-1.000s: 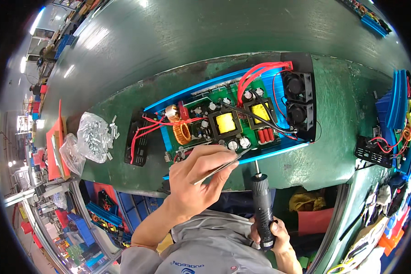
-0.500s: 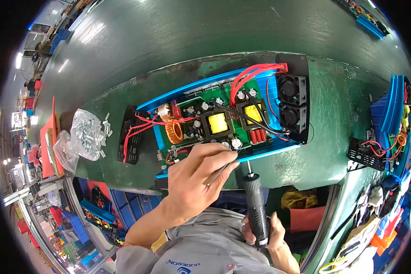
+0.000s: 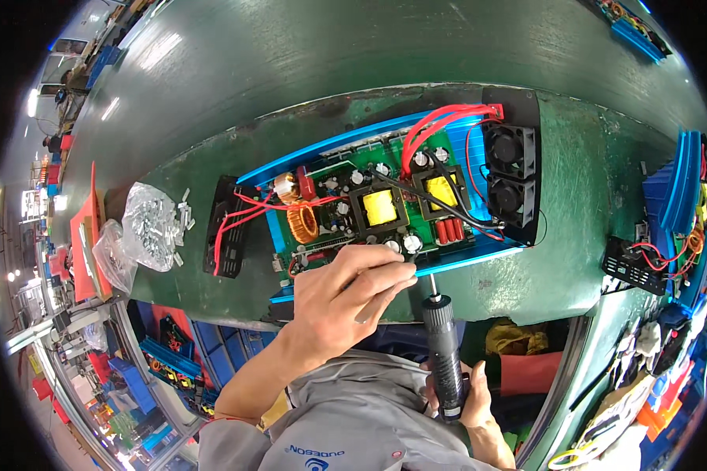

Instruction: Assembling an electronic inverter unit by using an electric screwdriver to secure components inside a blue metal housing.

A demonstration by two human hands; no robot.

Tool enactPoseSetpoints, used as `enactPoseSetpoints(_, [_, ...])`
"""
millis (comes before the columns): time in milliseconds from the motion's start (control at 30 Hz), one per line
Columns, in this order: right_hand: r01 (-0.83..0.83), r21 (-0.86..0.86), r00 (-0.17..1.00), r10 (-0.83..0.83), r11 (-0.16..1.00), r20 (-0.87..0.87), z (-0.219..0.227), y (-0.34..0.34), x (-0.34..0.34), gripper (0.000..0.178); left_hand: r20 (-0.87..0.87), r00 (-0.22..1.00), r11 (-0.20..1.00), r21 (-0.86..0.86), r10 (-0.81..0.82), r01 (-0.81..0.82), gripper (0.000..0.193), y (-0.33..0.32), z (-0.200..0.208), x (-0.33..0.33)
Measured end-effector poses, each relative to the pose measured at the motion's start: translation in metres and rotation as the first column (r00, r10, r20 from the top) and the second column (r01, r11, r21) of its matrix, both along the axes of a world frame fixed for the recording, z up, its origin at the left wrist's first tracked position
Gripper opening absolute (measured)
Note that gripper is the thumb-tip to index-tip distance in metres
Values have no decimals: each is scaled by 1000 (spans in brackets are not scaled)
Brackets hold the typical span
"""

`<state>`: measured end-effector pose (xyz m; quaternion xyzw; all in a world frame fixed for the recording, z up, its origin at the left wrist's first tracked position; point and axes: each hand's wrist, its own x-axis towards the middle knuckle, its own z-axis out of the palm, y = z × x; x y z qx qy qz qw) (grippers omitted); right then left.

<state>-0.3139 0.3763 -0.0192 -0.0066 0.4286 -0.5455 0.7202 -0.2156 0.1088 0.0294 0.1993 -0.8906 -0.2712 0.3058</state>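
Observation:
A blue metal housing (image 3: 479, 256) holds a green circuit board (image 3: 334, 177) with two yellow-topped transformers (image 3: 381, 207) and a copper-wound ring coil (image 3: 302, 223). My left hand (image 3: 334, 302) is closed in a pinch at the housing's near edge, round a thin metal tool mostly hidden by the fingers; its exact kind I cannot make out. My right hand (image 3: 476, 396) grips the lower part of a black electric screwdriver (image 3: 445, 353). Its bit points away from me and reaches the housing's near side wall, just right of my left fingertips; the contact point is too small to tell.
A black end plate with two fans (image 3: 512, 174) stands at the housing's right; a slotted black plate (image 3: 226, 235) hangs on red wires at its left. Bags of small metal parts (image 3: 151, 228) lie on the green bench (image 3: 558, 282). Another blue housing (image 3: 678, 188) sits far right.
The housing has shifted slightly to the right, its fan end also a little away from me. Both hands and the screwdriver have moved slightly right, keeping their grips.

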Motion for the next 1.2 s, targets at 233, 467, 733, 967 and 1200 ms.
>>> enactPoseSetpoints(233, [13,134,991,5,991,-135,2,1,2,104,20,1000,990,137,13,-15,31,-1,9,-1])
enactPoseSetpoints(467, [102,78,984,-89,992,-153,-1,0,9,99,21,1000,990,140,2,-5,30,-2,8,-2])
enactPoseSetpoints(733, [4,12,973,-1,1000,-230,16,-1,-6,49,-174,982,997,-7,68,-70,31,-3,15,8])
enactPoseSetpoints(967, [-20,159,885,91,987,-456,14,4,5,40,279,959,978,-210,48,12,37,6,33,-4])
enactPoseSetpoints(1200, [-32,125,856,91,992,-509,12,2,9,47,485,874,951,-273,4,147,37,6,37,-14])
